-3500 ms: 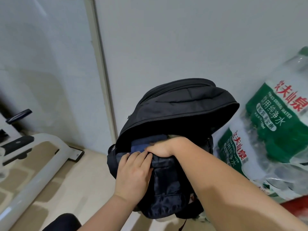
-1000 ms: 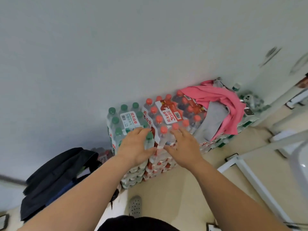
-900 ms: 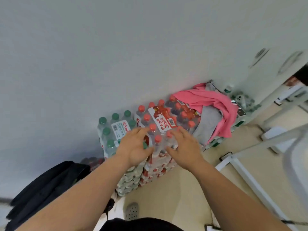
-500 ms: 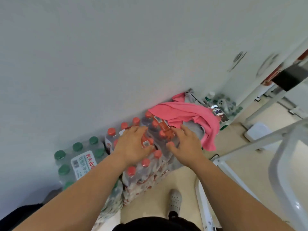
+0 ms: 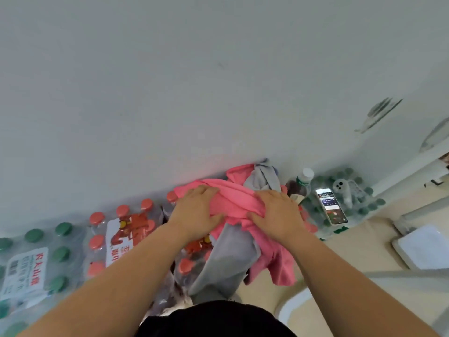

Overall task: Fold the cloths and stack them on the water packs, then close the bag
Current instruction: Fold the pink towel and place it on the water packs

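Both hands, left and right, clutch bunched pink cloth atop red-capped water packs.

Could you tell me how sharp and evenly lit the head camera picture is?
Head view: soft, even light, no glare; wide-angle bending curves the wall's base; the pink cloth and both hands, left and right, look slightly soft; the phone screen's text is unreadable.

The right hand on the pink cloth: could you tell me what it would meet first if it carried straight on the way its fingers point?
The right hand points up-left across the pink cloth, so it would probably meet the left hand first; depth is unclear.
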